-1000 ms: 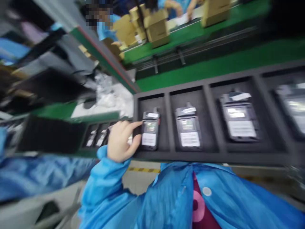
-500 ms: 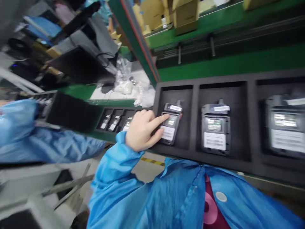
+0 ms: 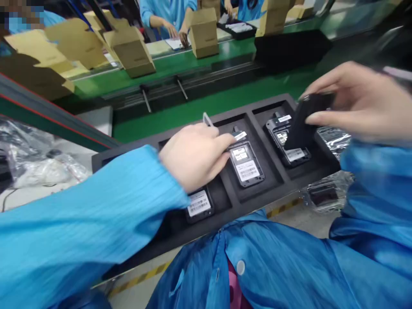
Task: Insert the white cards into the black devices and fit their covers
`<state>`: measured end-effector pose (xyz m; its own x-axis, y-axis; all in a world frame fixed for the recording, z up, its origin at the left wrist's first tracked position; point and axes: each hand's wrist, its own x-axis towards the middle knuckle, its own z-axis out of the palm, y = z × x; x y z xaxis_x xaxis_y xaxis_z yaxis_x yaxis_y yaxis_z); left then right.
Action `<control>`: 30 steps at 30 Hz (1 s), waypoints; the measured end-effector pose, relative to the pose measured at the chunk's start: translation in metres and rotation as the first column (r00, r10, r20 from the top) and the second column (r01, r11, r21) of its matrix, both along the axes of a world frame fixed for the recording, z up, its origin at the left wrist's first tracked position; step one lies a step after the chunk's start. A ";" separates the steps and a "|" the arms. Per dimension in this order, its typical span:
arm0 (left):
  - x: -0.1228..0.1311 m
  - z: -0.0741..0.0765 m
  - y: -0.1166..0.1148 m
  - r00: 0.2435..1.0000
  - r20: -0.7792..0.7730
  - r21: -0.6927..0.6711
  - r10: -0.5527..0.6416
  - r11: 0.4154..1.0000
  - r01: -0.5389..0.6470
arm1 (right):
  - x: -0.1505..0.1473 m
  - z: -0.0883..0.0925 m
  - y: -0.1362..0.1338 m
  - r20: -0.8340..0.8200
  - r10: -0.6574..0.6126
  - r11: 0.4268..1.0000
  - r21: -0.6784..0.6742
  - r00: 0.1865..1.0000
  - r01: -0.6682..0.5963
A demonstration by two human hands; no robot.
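Head view: in a black foam tray (image 3: 273, 192), three grey-black handheld devices with white labels are seen face-down or uncovered, one per compartment, presumably so that contact between them is prevented. By the right hand (image 3: 360, 101), a flat black rectangular piece (image 3: 304, 120) is pinched between thumb and fingers, tilted over the rightmost device (image 3: 280, 136); its lower end is left free by this edge grip. Contact there cannot be told. The left hand (image 3: 198, 156) is placed at the upper-left edge of the middle device (image 3: 247, 165), apparently for steadying; whether its fingers are gripping cannot be told. The leftmost device (image 3: 198, 204) is partly hidden beneath it.
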<state>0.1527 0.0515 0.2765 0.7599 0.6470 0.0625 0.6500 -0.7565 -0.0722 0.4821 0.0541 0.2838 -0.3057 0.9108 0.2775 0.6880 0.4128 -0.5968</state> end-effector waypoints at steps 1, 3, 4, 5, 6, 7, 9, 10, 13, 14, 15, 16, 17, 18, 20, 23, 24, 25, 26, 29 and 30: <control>0.014 -0.003 0.010 1.000 -0.003 -0.001 0.002 1.000 -0.002 | 0.002 -0.003 0.003 0.035 0.030 1.000 -0.007 0.999 -0.029; 0.040 -0.007 0.025 1.000 0.000 0.005 -0.024 1.000 0.024 | 0.006 -0.012 0.011 0.073 0.104 0.992 -0.076 0.992 -0.098; 0.053 -0.009 0.031 0.999 0.001 0.006 -0.046 0.999 0.046 | 0.008 -0.017 0.014 0.060 0.135 0.984 -0.125 0.989 -0.127; 0.064 -0.010 0.036 0.998 0.001 0.006 -0.069 0.998 0.069 | 0.011 -0.023 0.017 0.040 0.156 0.975 -0.169 0.987 -0.147; 0.075 -0.011 0.040 0.996 -0.002 0.003 -0.090 0.996 0.090 | 0.013 -0.027 0.019 0.022 0.168 0.967 -0.200 0.985 -0.161; 0.084 -0.013 0.043 0.994 -0.008 -0.004 -0.105 0.994 0.105 | 0.016 -0.032 0.021 0.010 0.175 0.960 -0.222 0.984 -0.169; 0.099 -0.016 0.050 0.993 -0.019 -0.019 -0.115 0.993 0.115 | 0.021 -0.038 0.021 0.007 0.178 0.959 -0.225 0.984 -0.171; 0.104 -0.017 0.053 0.993 -0.019 -0.025 -0.116 0.993 0.116 | 0.024 -0.041 0.021 0.012 0.176 0.962 -0.217 0.984 -0.169; 0.109 -0.024 0.061 0.993 0.015 -0.037 -0.118 0.992 0.119 | 0.029 -0.047 0.020 0.057 0.175 0.974 -0.156 0.983 -0.164; 0.109 -0.026 0.062 0.992 0.030 -0.045 -0.120 0.992 0.122 | 0.030 -0.049 0.019 0.079 0.177 0.978 -0.129 0.981 -0.166; 0.108 -0.027 0.064 0.992 0.044 -0.054 -0.122 0.991 0.124 | 0.030 -0.051 0.019 0.102 0.178 0.980 -0.103 0.979 -0.168; 0.107 -0.029 0.065 0.991 0.055 -0.065 -0.119 0.990 0.123 | 0.030 -0.054 0.018 0.122 0.180 0.982 -0.076 0.976 -0.171; 0.106 -0.031 0.066 0.991 0.064 -0.075 -0.116 0.990 0.121 | 0.030 -0.057 0.018 0.140 0.178 0.984 -0.053 0.974 -0.172; 0.105 -0.033 0.067 0.991 0.075 -0.083 -0.111 0.990 0.118 | 0.030 -0.060 0.018 0.156 0.170 0.985 -0.035 0.973 -0.166; 0.103 -0.037 0.069 0.989 0.103 -0.090 -0.108 0.989 0.117 | 0.029 -0.069 0.017 0.195 0.135 0.990 0.010 0.972 -0.140; 0.102 -0.042 0.072 0.977 0.161 -0.070 -0.138 0.986 0.151 | 0.027 -0.079 0.012 0.258 0.052 0.986 0.138 0.965 -0.090; 0.102 -0.042 0.073 0.974 0.167 -0.051 -0.151 0.986 0.161 | 0.025 -0.081 0.009 0.281 0.021 0.981 0.181 0.959 -0.074; 0.102 -0.043 0.072 0.974 0.157 -0.024 -0.163 0.985 0.169 | 0.023 -0.082 0.006 0.308 -0.015 0.976 0.210 0.951 -0.052; 0.103 -0.042 0.071 0.976 0.130 0.007 -0.176 0.984 0.177 | 0.019 -0.082 0.003 0.336 -0.058 0.974 0.224 0.940 -0.019; 0.106 -0.040 0.066 0.974 0.005 0.113 -0.226 0.968 0.224 | 0.008 -0.080 -0.009 0.376 -0.225 0.964 0.218 0.899 0.150; 0.107 -0.039 0.065 0.968 -0.031 0.135 -0.249 0.959 0.251 | 0.007 -0.079 -0.012 0.359 -0.282 0.952 0.219 0.890 0.213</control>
<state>0.2600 0.1164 0.2376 0.8976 0.4225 0.1256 0.4398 -0.8769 -0.1937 0.4894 0.0417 0.2043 -0.1899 0.9206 0.3412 0.9411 0.2697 -0.2040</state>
